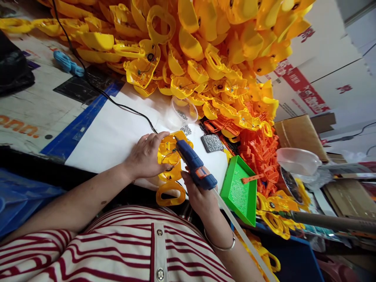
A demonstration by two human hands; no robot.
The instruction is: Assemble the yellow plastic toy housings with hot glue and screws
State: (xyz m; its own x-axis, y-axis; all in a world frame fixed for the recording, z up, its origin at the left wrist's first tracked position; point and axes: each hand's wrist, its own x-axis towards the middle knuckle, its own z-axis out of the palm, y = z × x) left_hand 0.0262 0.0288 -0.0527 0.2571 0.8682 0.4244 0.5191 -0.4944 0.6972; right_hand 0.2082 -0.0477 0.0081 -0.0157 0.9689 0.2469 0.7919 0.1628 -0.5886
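Note:
My right hand [202,196] is wrapped round a blue hot glue gun [192,162], with a long pale glue stick [235,221] running out of its back end. The gun's nozzle points at the upper part of a yellow plastic shell [173,154] with thin wires inside and a ring-shaped handle at its lower end. Whether the nozzle touches the shell, I cannot tell. On the shell's left side, my left hand [147,154] grips the edge, thumb low and fingers along the top. The shell rests on a white sheet [117,137].
Yellow shells [188,51] are piled along the back. A clear tub [183,113] of small screws and a dark screw-covered block [212,143] stand beyond my hands. To the right are a green tray [239,192], orange parts [261,156] and an electric screwdriver [323,220]. A black cable [123,106] crosses the sheet.

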